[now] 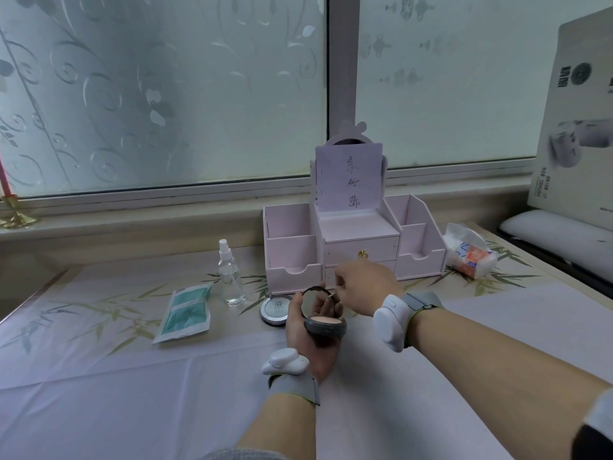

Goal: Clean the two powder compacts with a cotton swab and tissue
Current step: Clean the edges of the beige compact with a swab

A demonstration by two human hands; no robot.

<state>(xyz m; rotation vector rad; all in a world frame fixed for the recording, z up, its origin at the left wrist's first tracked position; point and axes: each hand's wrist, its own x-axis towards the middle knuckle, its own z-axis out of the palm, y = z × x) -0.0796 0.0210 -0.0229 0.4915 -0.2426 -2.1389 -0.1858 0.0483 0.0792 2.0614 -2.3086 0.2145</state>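
Observation:
My left hand (pixel 303 340) holds an open dark powder compact (pixel 323 318) above the table, its mirror lid tilted up and the beige powder pan facing me. My right hand (pixel 361 283) pinches a thin cotton swab (pixel 331 295), whose tip touches the rim of the mirror lid. A second compact (pixel 274 310), round, white and closed, lies flat on the table just left of my left hand. A tissue pack (pixel 471 252) sits at the right of the organizer.
A pink desk organizer (pixel 292 257) with drawers stands behind my hands. A clear spray bottle (pixel 230 277) and a teal swab packet (pixel 185 313) lie to the left. A large box (pixel 577 127) leans at the far right, and a window sill runs behind.

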